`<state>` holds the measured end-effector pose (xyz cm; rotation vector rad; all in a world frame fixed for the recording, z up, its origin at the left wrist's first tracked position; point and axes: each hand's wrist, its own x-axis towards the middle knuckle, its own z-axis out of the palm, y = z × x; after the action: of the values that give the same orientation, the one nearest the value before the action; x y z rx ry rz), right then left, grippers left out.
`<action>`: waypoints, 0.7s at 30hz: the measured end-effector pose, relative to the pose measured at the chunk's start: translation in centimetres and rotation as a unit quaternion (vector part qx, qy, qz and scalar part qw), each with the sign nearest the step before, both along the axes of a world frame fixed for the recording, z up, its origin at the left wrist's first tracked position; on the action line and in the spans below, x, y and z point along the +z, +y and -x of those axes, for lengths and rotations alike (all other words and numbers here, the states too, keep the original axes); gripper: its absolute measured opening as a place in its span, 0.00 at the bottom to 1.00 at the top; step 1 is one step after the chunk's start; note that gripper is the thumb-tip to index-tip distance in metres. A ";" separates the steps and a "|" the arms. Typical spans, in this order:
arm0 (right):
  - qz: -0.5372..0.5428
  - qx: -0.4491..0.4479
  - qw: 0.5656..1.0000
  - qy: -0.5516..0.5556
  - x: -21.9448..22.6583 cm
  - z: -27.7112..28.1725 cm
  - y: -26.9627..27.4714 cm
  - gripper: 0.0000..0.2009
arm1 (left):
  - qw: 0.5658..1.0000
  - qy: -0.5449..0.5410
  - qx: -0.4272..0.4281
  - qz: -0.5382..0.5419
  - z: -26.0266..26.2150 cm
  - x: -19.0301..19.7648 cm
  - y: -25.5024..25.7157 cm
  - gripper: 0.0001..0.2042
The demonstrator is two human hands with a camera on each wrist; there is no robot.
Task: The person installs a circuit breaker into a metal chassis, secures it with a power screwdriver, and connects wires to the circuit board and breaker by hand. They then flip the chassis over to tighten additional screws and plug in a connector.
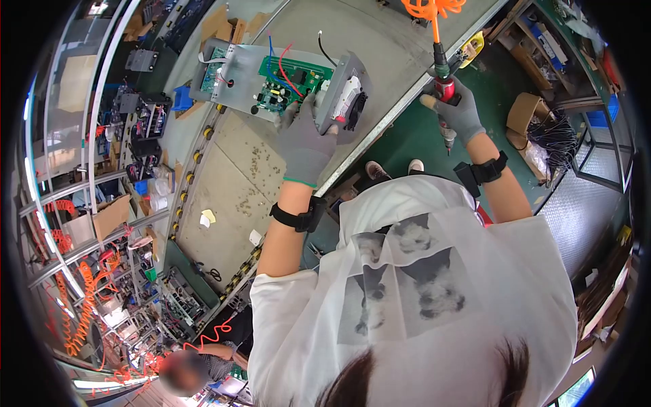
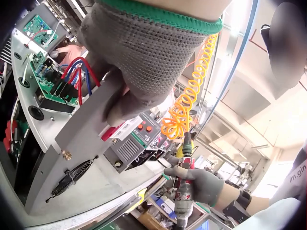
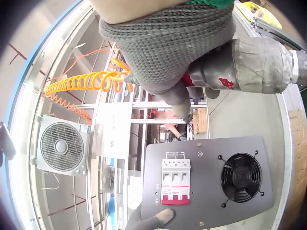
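In the head view, a grey sheet-metal case [image 1: 242, 64] lies on the bench with a green circuit board [image 1: 313, 76] inside. Red, blue and black wires rise from the board. My gloved left hand [image 1: 306, 150] grips the top edge of the case's end panel [image 3: 211, 165], fingers over the inner side and thumb on the outer face. That face carries a circuit breaker [image 3: 176, 181] with red levers and a round black fan guard [image 3: 241, 177]. Away from the case, beyond the bench edge, my gloved right hand [image 1: 462, 112] holds an air screwdriver [image 1: 443, 85], its bit end pointing down.
An orange coiled air hose [image 1: 434, 8] runs to the screwdriver. Small loose bits and paper scraps [image 1: 207, 217] lie on the bench [image 1: 227, 152]. A yellow holder [image 1: 472, 49] sits at its edge. A cardboard box with black cables [image 1: 550, 146] stands on the floor.
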<state>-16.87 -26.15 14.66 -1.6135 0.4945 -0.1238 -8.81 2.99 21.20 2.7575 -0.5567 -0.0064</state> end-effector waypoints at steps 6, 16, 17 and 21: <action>0.024 0.026 0.999 0.029 3.0 0.6 -0.7 0.28 | 0.989 -0.148 -0.021 -0.010 1.4 2.4 -1.8 0.31; -0.061 0.043 0.997 -0.021 2.8 -0.3 2.9 0.29 | 0.934 -0.300 -0.140 -0.137 -0.5 -1.0 -6.2 0.08; -0.067 0.033 0.997 -0.022 2.5 -0.2 3.0 0.29 | 0.927 -0.300 -0.150 -0.165 -0.7 -0.9 -6.2 0.08; -0.062 0.004 0.998 -0.027 2.5 0.3 3.0 0.29 | 0.907 -0.308 -0.150 -0.245 -0.9 -1.3 -6.6 0.06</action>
<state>-17.13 -23.18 17.11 -1.4861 0.4457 -0.1291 -7.93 -3.65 19.89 3.0931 -1.2933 0.7776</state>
